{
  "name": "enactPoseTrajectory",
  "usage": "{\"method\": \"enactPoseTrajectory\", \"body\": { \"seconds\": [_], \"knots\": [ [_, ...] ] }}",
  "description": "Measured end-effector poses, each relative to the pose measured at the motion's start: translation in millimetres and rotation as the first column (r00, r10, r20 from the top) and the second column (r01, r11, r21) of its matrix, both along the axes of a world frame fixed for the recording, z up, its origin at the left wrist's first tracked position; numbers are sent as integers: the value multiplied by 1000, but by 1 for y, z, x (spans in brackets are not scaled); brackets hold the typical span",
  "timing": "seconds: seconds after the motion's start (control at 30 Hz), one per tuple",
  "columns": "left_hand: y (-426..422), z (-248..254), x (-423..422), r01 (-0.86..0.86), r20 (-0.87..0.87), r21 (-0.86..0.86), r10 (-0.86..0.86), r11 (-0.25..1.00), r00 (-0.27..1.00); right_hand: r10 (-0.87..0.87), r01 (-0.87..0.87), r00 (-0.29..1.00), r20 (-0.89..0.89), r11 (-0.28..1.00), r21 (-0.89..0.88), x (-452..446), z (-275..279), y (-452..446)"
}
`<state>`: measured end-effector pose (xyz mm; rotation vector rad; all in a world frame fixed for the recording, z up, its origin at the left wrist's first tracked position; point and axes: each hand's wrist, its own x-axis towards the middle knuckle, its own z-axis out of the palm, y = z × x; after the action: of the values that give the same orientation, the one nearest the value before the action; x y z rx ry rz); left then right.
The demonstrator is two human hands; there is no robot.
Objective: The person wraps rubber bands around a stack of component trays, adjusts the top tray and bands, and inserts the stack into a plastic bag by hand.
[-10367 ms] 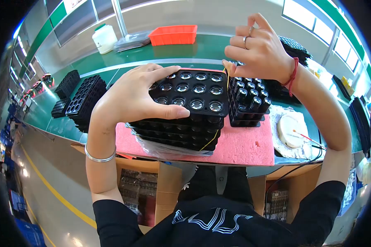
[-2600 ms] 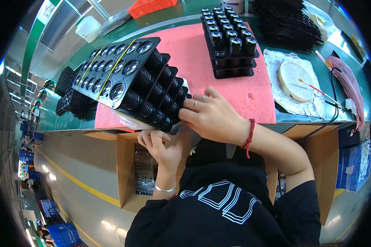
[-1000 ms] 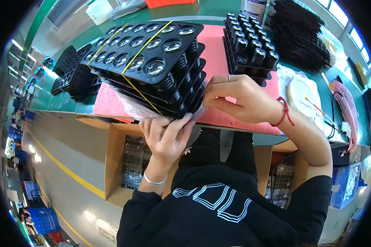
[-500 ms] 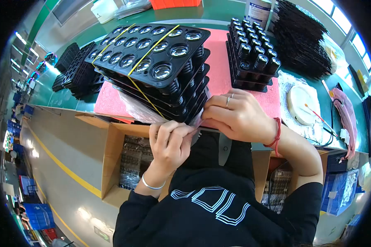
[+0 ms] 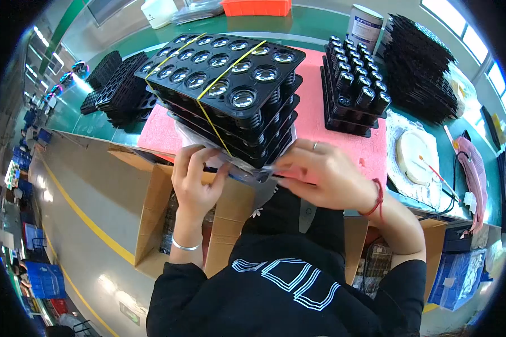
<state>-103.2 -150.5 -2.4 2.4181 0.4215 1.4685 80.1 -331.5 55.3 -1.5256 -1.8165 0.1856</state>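
A banded stack of black plastic trays (image 5: 219,121), filled with round glass-topped parts, stands tilted at the bench's front edge, yellow bands (image 5: 230,70) across its top. A clear plastic bag (image 5: 192,136) lies around its lower part. My left hand (image 5: 194,178) is at the stack's lower front-left corner, fingers curled on the bag's edge, thumb lower and apart from them. My right hand (image 5: 334,177) pinches the bag's edge at the near right corner. Part of the bag under the stack is hidden.
A pink foam mat (image 5: 360,151) lies under the stack. Another black tray (image 5: 348,121) holds upright cylinders. Empty black trays (image 5: 419,73) are piled at right, more (image 5: 121,87) at left. A white round dish (image 5: 417,154) sits at right. Open cardboard boxes (image 5: 152,224) stand below the bench.
My left hand has moved left and away from my right hand, its fingers spreading from the thumb. My right hand has shifted slightly right and down. The whole view has shifted a little.
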Motion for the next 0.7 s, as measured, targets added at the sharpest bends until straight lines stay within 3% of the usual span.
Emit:
{"method": "enactPoseTrajectory", "body": {
  "seconds": [0.07,0.2,0.27,0.43,0.53,0.6,0.7],
  "knots": [
    [10,1,-3,63,-92,202,-45,977,995,-64,62,997,-46,997,-46,-12,0,0],
    [24,4,-5,130,-53,227,-122,965,991,-6,19,985,-175,997,72,-11,0,7],
    [27,12,-9,305,-82,-22,-305,952,949,-2,19,979,-205,996,81,-9,3,9],
    [39,29,-15,319,-179,10,-312,948,933,53,-14,968,-244,988,157,-4,1,14],
    [47,30,-17,249,-259,-61,-257,966,931,74,-39,966,-246,988,146,-3,3,12],
    [46,29,-14,262,-242,64,-240,963,940,89,-66,971,-220,992,107,-5,4,11],
    [49,23,-15,212,-307,109,-170,971,936,92,-73,983,-158,990,123,-10,-3,11]
  ]
}}
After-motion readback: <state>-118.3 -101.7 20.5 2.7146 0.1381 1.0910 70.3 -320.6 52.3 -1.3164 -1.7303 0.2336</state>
